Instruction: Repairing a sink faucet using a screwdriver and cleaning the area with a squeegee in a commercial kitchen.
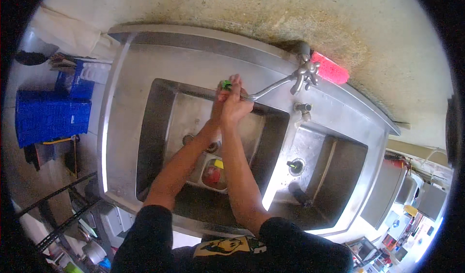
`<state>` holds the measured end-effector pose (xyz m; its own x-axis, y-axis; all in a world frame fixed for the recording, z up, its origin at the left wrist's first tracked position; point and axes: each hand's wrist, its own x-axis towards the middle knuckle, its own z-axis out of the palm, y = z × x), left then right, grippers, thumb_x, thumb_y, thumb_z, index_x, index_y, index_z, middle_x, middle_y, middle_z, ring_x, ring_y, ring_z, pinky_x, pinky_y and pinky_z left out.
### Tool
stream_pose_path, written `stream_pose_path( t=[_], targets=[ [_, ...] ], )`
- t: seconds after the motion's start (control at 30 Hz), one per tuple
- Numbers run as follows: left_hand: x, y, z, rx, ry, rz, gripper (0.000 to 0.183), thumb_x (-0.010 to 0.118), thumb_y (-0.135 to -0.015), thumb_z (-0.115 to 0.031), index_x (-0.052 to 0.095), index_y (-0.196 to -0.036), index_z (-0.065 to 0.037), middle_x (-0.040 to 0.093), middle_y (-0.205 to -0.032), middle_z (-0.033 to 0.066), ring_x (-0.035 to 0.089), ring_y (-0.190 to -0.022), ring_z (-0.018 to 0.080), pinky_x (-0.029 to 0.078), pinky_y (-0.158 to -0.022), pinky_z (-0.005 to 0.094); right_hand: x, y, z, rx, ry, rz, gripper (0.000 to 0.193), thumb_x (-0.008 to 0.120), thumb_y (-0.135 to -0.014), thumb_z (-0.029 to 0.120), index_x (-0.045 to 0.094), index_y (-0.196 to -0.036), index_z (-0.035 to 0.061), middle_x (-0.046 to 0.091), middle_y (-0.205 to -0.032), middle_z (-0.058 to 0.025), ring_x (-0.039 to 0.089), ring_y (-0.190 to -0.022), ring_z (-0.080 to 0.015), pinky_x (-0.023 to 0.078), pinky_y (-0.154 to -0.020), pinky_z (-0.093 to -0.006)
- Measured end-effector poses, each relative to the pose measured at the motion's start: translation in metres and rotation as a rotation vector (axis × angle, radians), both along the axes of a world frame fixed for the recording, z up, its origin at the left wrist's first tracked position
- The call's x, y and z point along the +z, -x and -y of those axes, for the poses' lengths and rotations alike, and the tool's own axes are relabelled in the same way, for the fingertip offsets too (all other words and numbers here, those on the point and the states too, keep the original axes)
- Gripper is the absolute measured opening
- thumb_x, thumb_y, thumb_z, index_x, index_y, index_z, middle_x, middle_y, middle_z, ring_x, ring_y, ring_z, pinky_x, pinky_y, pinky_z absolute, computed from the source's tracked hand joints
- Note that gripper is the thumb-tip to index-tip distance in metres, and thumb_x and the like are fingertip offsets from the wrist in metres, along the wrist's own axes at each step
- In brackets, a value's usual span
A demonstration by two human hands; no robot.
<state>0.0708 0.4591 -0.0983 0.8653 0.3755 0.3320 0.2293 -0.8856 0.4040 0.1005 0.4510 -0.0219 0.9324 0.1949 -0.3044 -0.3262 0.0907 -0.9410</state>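
My hands are together at the end of the metal tap spout (271, 88), over the far edge of the left sink basin (162, 96). My left hand (222, 98) is closed at a small bright green thing (225, 84), whose kind I cannot make out. Partly in front of it, my right hand (236, 109) has its fingers bent and pressed together; what they hold is hidden. Below my forearms, a small metal pan (204, 170) stands in the basin with a red thing (211, 178) and a yellow piece (219, 164) in it.
The tap body (306, 73) rises from the steel counter's back, beside a bright pink brush-like thing (330, 68). A second basin (334, 186) lies to the right, with a dark cylinder (300, 194) in it. Blue crates (53, 109) and a black metal rack (58, 229) stand left.
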Motion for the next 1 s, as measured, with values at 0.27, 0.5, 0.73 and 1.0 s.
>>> stream_pose_path(
  t=[0.27, 0.5, 0.73, 1.0],
  targets=[
    [0.015, -0.086, 0.056, -0.145, 0.004, 0.019, 0.063, 0.05, -0.087, -0.035, 0.033, -0.137, -0.001, 0.032, -0.144, 0.0139, 0.021, -0.137, 0.0277, 0.01, -0.112, 0.047, 0.008, -0.003, -0.005, 0.072, 0.092, 0.033, 0.026, 0.055, -0.087, 0.017, 0.065, -0.08, -0.0057, 0.06, -0.055, -0.0109, 0.06, -0.049, -0.0168, 0.048, -0.047, -0.0321],
    [0.001, -0.04, 0.042, -0.301, 0.13, 0.093, 0.05, 0.054, -0.083, -0.028, 0.048, -0.126, -0.002, 0.045, -0.132, 0.0169, 0.033, -0.129, 0.0301, 0.022, -0.109, 0.0421, 0.001, -0.006, 0.005, 0.079, 0.117, 0.017, 0.028, 0.055, -0.089, 0.019, 0.063, -0.082, -0.0067, 0.062, -0.06, -0.012, 0.059, -0.05, -0.0168, 0.049, -0.048, -0.0294],
    [-0.006, 0.114, -0.107, 0.61, 0.21, -0.021, 0.025, 0.054, -0.084, -0.026, 0.057, -0.089, -0.002, 0.055, -0.093, 0.0183, 0.047, -0.091, 0.0377, 0.033, -0.084, 0.0512, -0.02, -0.021, 0.003, 0.006, -0.069, -0.01, 0.022, 0.057, -0.087, 0.015, 0.058, -0.082, -0.0063, 0.059, -0.059, -0.0134, 0.055, -0.044, -0.0163, 0.045, -0.041, -0.0257],
    [-0.019, 0.137, -0.26, 1.056, -0.246, -0.212, 0.082, 0.041, -0.087, -0.053, 0.025, -0.135, 0.011, 0.019, -0.144, 0.0298, 0.01, -0.136, 0.0434, 0.005, -0.107, 0.0594, -0.017, 0.013, -0.023, 0.073, -0.11, -0.14, 0.024, 0.056, -0.087, 0.013, 0.058, -0.082, -0.0095, 0.06, -0.064, -0.0154, 0.057, -0.046, -0.0186, 0.043, -0.036, -0.0269]
  ],
)
